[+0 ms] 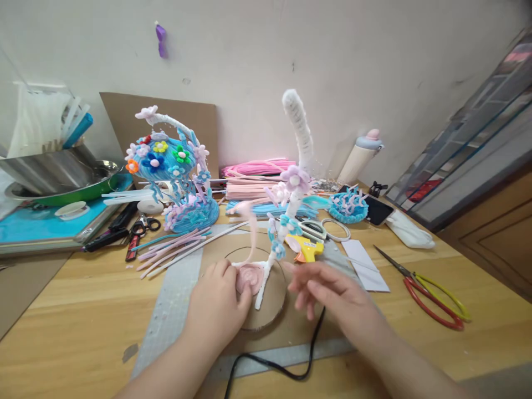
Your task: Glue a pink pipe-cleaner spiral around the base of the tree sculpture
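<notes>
My left hand (219, 296) presses on a flat pink spiral of coiled pipe cleaner (250, 277), thumb on top and fingers curled at its left edge. The coil's loose end rises, blurred, above it. Beneath lies a round cardboard disc (270, 316). A white wrapped stem (297, 133) with lilac and blue fuzzy flowers stands on the disc, its split white feet beside the coil. Right of the stem, my right hand (328, 285) hovers with loosely bent, parted fingers and nothing in them. Just behind it lies a yellow hot glue gun (308, 250).
A finished blue flowered piece (170, 160) stands at the back left near bundles of pipe cleaners (257, 191). Red-and-yellow-handled scissors (432, 299) lie at right. A black cord (270, 363) crosses the front of the grey cutting mat (160, 327). Steel bowls (50, 172) sit at far left.
</notes>
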Demonstrator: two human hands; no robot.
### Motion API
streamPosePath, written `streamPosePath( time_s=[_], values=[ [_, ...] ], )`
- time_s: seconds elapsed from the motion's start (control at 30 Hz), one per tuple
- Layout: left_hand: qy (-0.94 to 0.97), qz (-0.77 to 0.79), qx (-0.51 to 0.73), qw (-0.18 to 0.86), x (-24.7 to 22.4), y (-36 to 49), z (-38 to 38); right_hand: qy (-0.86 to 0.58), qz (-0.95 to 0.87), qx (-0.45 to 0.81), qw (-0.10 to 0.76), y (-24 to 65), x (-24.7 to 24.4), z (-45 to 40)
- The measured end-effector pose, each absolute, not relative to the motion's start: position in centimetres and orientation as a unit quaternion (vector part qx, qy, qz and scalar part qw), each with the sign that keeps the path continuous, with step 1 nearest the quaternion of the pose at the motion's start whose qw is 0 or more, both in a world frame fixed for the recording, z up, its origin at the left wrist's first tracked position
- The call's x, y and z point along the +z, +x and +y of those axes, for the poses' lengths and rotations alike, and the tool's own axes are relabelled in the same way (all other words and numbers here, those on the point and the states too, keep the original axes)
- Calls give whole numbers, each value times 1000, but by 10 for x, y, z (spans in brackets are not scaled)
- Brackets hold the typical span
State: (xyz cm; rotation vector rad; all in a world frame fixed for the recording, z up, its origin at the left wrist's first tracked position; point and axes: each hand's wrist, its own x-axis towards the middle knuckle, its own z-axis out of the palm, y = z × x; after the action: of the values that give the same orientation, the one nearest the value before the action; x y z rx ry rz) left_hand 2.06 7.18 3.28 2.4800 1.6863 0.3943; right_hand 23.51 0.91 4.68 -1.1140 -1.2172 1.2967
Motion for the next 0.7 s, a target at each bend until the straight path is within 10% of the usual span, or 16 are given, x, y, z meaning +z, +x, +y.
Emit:
streamPosePath(
  time_s=[0.7],
  values=[
    [829,508,180,145,34,8,73,-536,-438,623,364,151,40,50]
  ],
)
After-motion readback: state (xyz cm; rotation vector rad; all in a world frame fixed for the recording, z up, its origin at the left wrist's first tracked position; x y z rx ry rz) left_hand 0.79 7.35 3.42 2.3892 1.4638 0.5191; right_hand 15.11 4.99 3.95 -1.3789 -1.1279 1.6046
